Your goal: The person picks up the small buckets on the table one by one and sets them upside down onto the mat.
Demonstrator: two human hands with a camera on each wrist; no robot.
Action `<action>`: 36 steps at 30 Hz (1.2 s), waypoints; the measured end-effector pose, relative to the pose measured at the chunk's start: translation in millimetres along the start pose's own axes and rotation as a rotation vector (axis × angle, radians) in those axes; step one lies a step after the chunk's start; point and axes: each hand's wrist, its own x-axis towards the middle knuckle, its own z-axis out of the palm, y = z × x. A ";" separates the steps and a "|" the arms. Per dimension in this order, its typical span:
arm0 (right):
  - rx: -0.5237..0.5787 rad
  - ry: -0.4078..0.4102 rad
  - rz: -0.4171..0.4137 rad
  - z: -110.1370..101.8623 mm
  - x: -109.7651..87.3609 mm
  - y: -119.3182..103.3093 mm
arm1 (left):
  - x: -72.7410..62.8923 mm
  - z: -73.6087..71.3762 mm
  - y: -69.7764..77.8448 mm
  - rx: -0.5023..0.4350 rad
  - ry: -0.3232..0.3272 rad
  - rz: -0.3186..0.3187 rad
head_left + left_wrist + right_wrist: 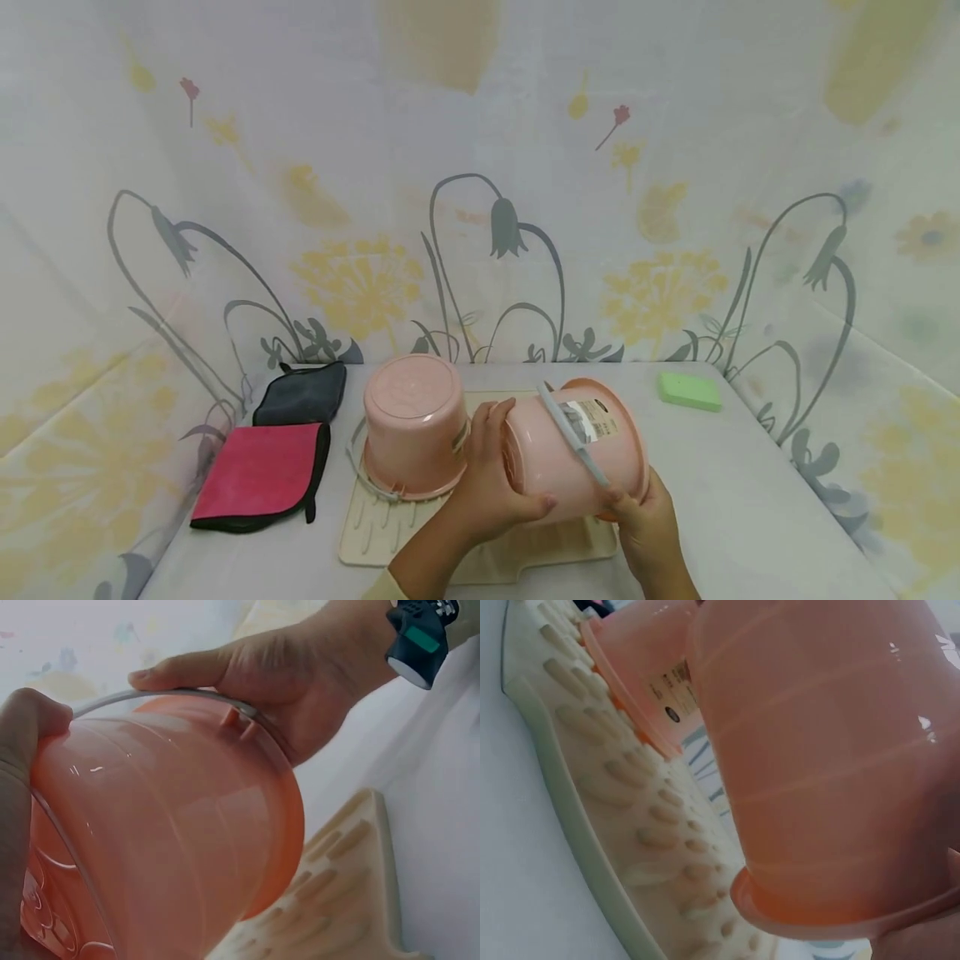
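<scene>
A pink plastic bucket (540, 458) is tilted on its side in both hands, its base toward the left and its orange-toned rim toward the right. My left hand (487, 483) grips it around the base, thumb on the wall. At the rim, my right hand (651, 529) holds on, with its thumb near the grey handle (566, 429). A paper label (597, 419) shows on the wall. Left of it, a second pink bucket (412, 442) stands upside down on a cream draining board (390, 537), its handle hanging down beside the rim. In the right wrist view, the held bucket (817, 765) hangs beside the ridged board (667, 847).
A pink square pad with black edging (262, 471) lies at the left, with a dark pad (302, 396) behind it. At the back right lies a green sponge (688, 391). A flower-patterned curtain (480, 275) surrounds the white table (750, 517).
</scene>
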 end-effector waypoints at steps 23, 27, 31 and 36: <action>-0.767 0.040 0.394 -46.4 4.7 -4.1 | 39.9 -26.9 40.5 0.405 0.031 0.136; -0.928 -0.075 0.431 -50.6 -0.2 1.4 | 49.2 -33.4 43.2 0.546 0.013 0.188; -1.002 -0.146 0.396 -50.3 -9.6 3.8 | 56.1 -38.8 47.5 0.595 -0.035 0.192; -0.961 -0.201 0.374 -52.4 -17.8 4.0 | 66.8 -44.1 54.0 0.641 -0.091 0.150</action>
